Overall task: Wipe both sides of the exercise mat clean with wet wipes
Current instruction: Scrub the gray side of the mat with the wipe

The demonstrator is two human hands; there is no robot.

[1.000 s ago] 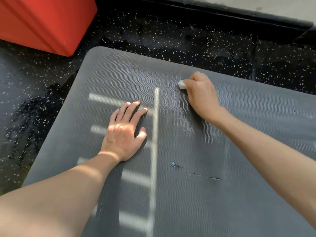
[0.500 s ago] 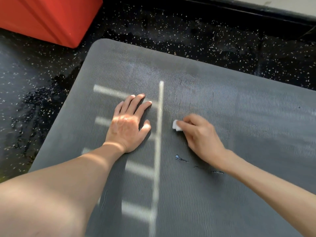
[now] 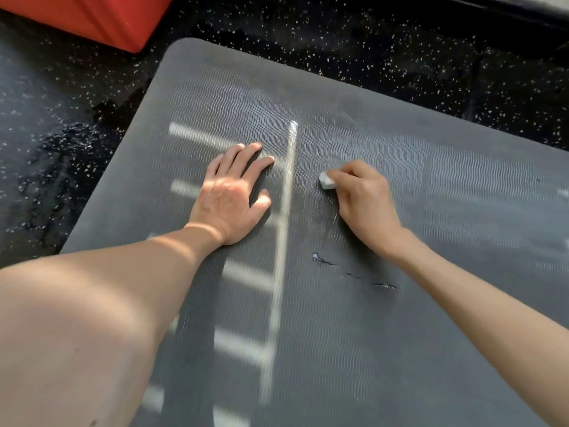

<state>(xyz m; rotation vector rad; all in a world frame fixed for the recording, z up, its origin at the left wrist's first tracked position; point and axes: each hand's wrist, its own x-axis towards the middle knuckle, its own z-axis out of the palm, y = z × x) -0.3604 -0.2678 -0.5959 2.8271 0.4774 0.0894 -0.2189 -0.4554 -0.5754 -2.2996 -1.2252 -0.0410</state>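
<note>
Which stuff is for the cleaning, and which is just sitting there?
For the job: mat, wipe, right hand gripping the wipe, left hand flat on the mat.
Just there: red box, floor.

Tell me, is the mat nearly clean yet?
Not yet. A shiny patch by the far end looks wiped. The right hand pinches a wipe against the mat while the left hand presses flat. The near part and the underside are left.

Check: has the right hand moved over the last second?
Yes. The right hand, gripping the wet wipe, sits closer to the tears in the mat than a second ago, slightly farther than half a second ago.
</note>
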